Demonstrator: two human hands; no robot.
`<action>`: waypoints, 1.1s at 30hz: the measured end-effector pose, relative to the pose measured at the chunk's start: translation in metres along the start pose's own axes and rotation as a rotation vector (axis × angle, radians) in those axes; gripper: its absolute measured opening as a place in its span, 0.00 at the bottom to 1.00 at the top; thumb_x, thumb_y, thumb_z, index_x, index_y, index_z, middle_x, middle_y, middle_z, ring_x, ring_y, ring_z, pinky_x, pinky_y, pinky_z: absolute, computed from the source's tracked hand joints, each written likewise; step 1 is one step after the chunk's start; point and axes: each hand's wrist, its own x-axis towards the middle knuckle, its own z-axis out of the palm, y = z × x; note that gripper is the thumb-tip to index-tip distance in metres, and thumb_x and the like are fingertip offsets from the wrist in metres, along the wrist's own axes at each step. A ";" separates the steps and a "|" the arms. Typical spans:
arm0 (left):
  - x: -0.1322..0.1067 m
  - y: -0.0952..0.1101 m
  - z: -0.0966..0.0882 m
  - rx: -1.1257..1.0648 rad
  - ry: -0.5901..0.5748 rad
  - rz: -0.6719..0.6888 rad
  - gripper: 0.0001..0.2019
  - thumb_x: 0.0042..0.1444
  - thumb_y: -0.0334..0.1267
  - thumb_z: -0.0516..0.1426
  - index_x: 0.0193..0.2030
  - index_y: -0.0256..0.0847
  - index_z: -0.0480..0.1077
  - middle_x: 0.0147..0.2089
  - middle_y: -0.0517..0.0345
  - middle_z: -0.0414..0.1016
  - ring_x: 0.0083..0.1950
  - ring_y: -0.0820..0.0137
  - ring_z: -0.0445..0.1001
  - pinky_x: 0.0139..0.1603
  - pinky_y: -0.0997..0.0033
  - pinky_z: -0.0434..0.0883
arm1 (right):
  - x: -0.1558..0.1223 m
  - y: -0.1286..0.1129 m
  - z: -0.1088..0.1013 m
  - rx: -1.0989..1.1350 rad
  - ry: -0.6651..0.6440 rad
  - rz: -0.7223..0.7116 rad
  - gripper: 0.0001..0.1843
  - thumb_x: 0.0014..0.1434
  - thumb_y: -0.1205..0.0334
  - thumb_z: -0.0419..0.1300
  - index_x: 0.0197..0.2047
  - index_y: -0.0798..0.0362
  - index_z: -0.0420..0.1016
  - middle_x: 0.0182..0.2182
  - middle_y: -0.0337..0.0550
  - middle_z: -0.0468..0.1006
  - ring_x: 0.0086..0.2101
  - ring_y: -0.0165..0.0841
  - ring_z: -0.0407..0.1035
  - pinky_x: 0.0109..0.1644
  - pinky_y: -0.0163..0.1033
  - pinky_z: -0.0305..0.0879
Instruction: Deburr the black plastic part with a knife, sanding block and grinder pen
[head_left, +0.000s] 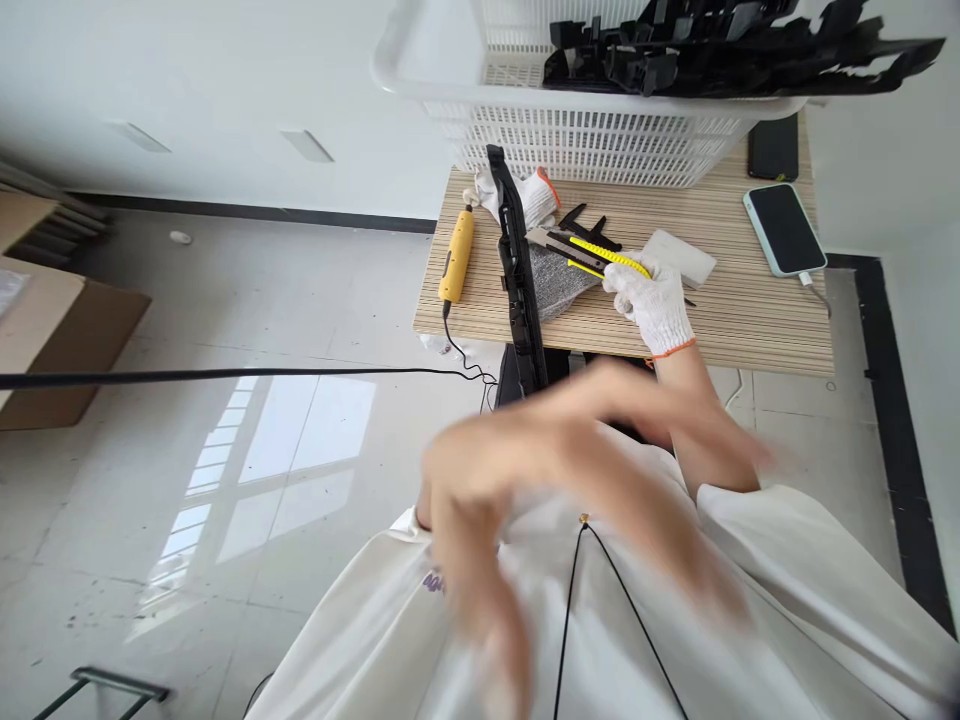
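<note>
My right hand [655, 301], in a white knit glove with an orange cuff, grips a yellow-and-black utility knife [581, 250], its blade pointing left. Close to the camera, my bare left hand [517, 450] is blurred by motion; its fingers look spread and I see nothing in them. A long black plastic part [517, 270] stands between the table and my lap, its lower end partly hidden behind my left hand. The knife's blade is near this part; whether they touch I cannot tell. Under the knife lies a grey cloth [555, 280].
On the wooden table [757, 320] lie a yellow corded tool [457, 256], another white glove [534, 200], black calipers [592, 232], a white block [679, 257] and two phones. A white basket [600, 135] at the back holds black parts [720, 65]. A cardboard box [71, 340] stands left.
</note>
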 end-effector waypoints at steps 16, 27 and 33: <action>0.050 -0.222 -0.067 -0.049 0.396 -0.331 0.42 0.48 0.54 0.71 0.68 0.55 0.60 0.53 0.51 0.74 0.56 0.56 0.75 0.53 0.58 0.76 | -0.003 0.001 -0.003 -0.108 -0.087 -0.011 0.15 0.48 0.58 0.71 0.40 0.54 0.81 0.21 0.34 0.72 0.16 0.21 0.57 0.17 0.31 0.50; 0.053 -0.223 -0.065 -0.135 0.405 -0.437 0.31 0.58 0.63 0.61 0.63 0.53 0.63 0.37 0.57 0.73 0.39 0.63 0.79 0.39 0.62 0.77 | -0.003 0.002 -0.002 -0.151 -0.088 -0.053 0.17 0.49 0.56 0.71 0.41 0.54 0.81 0.21 0.34 0.71 0.17 0.22 0.58 0.18 0.31 0.53; 0.053 -0.222 -0.064 -0.144 0.403 -0.439 0.36 0.51 0.48 0.70 0.65 0.54 0.61 0.43 0.54 0.75 0.46 0.59 0.78 0.39 0.63 0.77 | -0.004 0.001 -0.001 -0.179 -0.098 -0.044 0.17 0.50 0.56 0.71 0.43 0.54 0.82 0.23 0.35 0.73 0.18 0.21 0.57 0.18 0.31 0.53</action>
